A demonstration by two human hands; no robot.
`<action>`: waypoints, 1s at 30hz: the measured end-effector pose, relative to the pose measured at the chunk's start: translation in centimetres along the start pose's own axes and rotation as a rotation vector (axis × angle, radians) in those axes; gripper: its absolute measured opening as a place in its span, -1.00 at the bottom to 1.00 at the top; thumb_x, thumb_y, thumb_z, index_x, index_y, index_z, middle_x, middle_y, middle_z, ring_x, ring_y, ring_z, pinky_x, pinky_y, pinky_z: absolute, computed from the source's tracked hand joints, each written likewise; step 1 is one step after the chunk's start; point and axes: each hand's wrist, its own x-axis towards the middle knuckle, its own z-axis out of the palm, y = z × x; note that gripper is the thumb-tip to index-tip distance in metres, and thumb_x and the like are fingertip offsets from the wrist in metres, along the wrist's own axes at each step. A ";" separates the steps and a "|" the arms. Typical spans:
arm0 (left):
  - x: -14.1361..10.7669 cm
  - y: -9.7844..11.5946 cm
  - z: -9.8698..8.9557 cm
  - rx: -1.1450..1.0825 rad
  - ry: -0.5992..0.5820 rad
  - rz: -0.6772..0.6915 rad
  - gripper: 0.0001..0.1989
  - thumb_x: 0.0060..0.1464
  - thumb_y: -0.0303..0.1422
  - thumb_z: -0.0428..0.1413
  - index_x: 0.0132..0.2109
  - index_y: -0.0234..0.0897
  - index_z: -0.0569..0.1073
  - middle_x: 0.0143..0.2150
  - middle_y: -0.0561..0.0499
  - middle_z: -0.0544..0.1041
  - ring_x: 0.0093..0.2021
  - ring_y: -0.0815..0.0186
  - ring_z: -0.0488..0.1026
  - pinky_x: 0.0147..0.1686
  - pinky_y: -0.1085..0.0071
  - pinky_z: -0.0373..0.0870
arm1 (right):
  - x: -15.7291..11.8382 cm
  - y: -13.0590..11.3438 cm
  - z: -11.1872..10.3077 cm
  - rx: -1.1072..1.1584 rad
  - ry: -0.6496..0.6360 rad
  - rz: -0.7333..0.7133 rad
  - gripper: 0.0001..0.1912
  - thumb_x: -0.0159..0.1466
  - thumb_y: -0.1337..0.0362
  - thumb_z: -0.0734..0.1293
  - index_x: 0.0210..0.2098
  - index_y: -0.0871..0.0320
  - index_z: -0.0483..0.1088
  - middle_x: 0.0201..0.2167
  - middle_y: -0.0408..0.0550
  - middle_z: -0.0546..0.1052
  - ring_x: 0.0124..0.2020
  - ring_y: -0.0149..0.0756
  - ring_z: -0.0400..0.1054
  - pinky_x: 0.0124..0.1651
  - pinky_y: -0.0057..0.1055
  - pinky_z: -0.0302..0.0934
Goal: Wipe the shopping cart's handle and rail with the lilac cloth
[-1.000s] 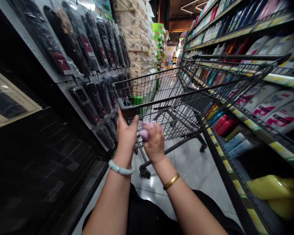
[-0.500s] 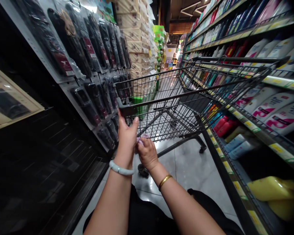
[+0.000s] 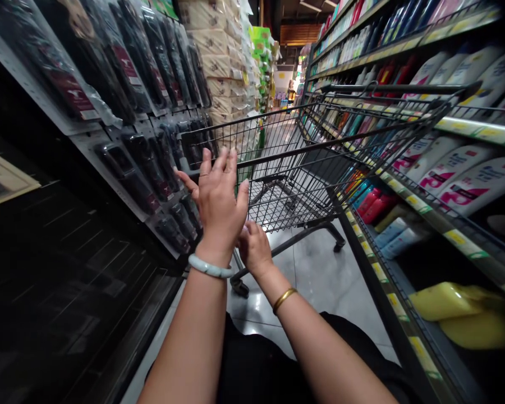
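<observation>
My left hand point(image 3: 222, 199), with a pale bangle at the wrist, is held up with fingers spread in front of the near corner of a black wire shopping cart point(image 3: 278, 156). It overlaps the cart's corner piece; whether it touches it is not clear. Just below and to the right, my right hand point(image 3: 256, 248), wearing a gold bangle, has curled fingers close to the cart's lower near side. A small lilac cloth showed in those fingers half a second ago; now it is almost wholly hidden behind the left hand. The cart's basket mesh is visible beyond both hands.
Shelves point(image 3: 429, 207) of bottles line the right side, with yellow bottles point(image 3: 444, 303) low down. Packaged dark goods point(image 3: 126, 163) hang on a left-hand rack. Stacked wrapped packs point(image 3: 225, 67) stand behind it. A cart wheel point(image 3: 239, 288) rests on the tiled floor point(image 3: 273, 320).
My left hand has risen and turned, its fingers now spread across the cart's corner. The right hand has shifted slightly up, and the cloth has gone mostly out of sight. The view has moved a little.
</observation>
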 end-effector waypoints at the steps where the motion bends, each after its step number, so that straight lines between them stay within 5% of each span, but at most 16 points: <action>1: 0.2 0.2 0.1 0.017 -0.015 0.000 -0.48 0.18 -0.31 0.12 0.28 -0.09 0.35 0.30 -0.04 0.38 0.42 0.04 0.09 0.39 -0.12 -0.68 | 0.5 0.1 -0.6 0.017 0.033 0.017 -0.71 0.34 0.37 0.26 0.02 0.07 0.45 -0.01 0.06 0.44 -0.08 -0.19 0.25 -0.02 -0.29 0.24; 6: 0.6 0.7 0.0 0.093 -0.026 -0.061 -0.70 0.24 -0.22 0.04 0.08 -0.04 0.49 0.09 0.00 0.51 0.24 0.07 0.28 0.42 -0.07 -0.57 | 2.7 1.1 -3.5 0.078 0.173 0.038 -0.51 0.18 0.53 0.25 0.05 0.04 0.43 0.02 0.05 0.39 0.03 -0.14 0.23 0.11 -0.22 0.23; 12: 1.0 -0.1 -0.1 0.096 -0.028 -0.049 -0.67 0.22 -0.24 0.06 0.11 -0.02 0.47 0.05 -0.03 0.52 0.20 0.03 0.28 0.39 -0.13 -0.59 | 0.9 0.9 -1.5 0.102 0.084 0.075 -0.52 0.12 0.57 0.24 -0.05 0.05 0.48 -0.10 0.03 0.42 -0.08 -0.17 0.28 0.02 -0.27 0.29; 17: 1.0 -0.4 0.0 0.152 0.017 -0.054 -0.71 0.22 -0.18 0.06 0.04 -0.07 0.50 0.00 -0.03 0.52 0.17 0.03 0.28 0.37 -0.15 -0.61 | 4.3 1.1 -4.2 0.221 0.358 0.069 -0.54 0.13 0.53 0.28 -0.03 0.01 0.44 -0.03 0.00 0.37 0.02 -0.17 0.27 0.11 -0.22 0.28; 21: 0.9 -0.5 0.0 0.194 0.055 -0.066 -0.73 0.25 -0.12 0.04 -0.03 -0.09 0.50 -0.06 -0.04 0.53 0.14 0.02 0.28 0.37 -0.15 -0.58 | 4.6 1.7 -4.6 0.212 0.377 0.111 -0.53 0.08 0.56 0.28 -0.07 0.02 0.43 -0.05 -0.01 0.37 0.00 -0.18 0.30 0.08 -0.22 0.31; 26: 0.9 -1.1 -0.1 0.227 0.150 -0.098 -0.72 0.29 -0.09 -0.02 -0.17 -0.07 0.51 -0.18 0.01 0.54 0.06 0.07 0.32 0.36 -0.15 -0.53 | 4.7 0.0 -5.1 0.232 0.327 0.065 -0.56 0.10 0.55 0.29 -0.10 0.01 0.43 -0.09 -0.03 0.39 -0.05 -0.21 0.33 0.02 -0.27 0.34; 30: 0.6 -1.0 -0.5 0.242 0.206 -0.130 -0.72 0.30 -0.13 -0.05 -0.24 -0.08 0.50 -0.25 0.02 0.52 0.03 0.09 0.32 0.36 -0.14 -0.48 | 7.6 -1.2 -7.8 0.285 0.502 0.017 -0.62 0.16 0.50 0.31 -0.08 0.01 0.39 -0.06 -0.02 0.38 0.00 -0.18 0.32 0.08 -0.20 0.32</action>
